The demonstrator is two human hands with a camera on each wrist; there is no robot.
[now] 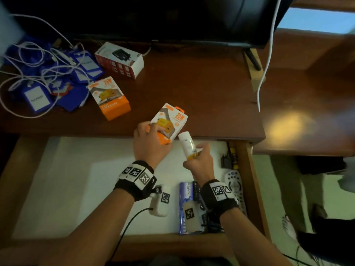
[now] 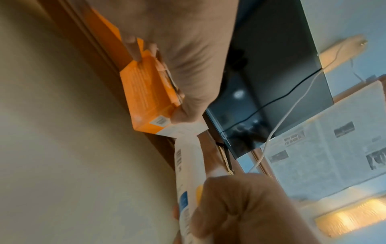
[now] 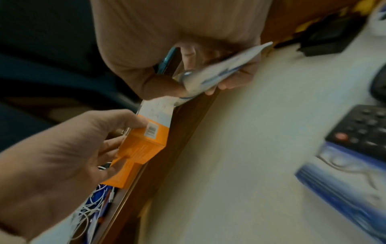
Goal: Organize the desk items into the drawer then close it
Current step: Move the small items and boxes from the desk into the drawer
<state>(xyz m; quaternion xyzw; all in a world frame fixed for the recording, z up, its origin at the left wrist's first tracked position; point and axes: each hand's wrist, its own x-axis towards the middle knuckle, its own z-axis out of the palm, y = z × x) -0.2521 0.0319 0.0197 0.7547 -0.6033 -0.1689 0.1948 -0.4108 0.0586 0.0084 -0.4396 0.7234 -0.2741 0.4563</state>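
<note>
My left hand (image 1: 153,129) grips an orange and white charger box (image 1: 171,121) at the front edge of the brown desk (image 1: 201,83), just above the open drawer (image 1: 247,179). Its thumb and fingers curl round the box's orange end (image 2: 146,92). Right beside it, my right hand (image 1: 199,152) holds a white tube (image 1: 187,144) with an orange cap, tilted over the drawer's back right part. In the right wrist view the tube (image 3: 219,71) lies across the curled fingers, with the box (image 3: 142,145) below it.
On the desk lie a second orange box (image 1: 110,97), a white and red box (image 1: 120,59) and blue badge holders tangled with white cables (image 1: 38,79). The drawer holds a remote (image 1: 233,181), a blue packet (image 1: 185,191) and a black adapter (image 1: 226,161). A monitor (image 1: 153,16) stands behind.
</note>
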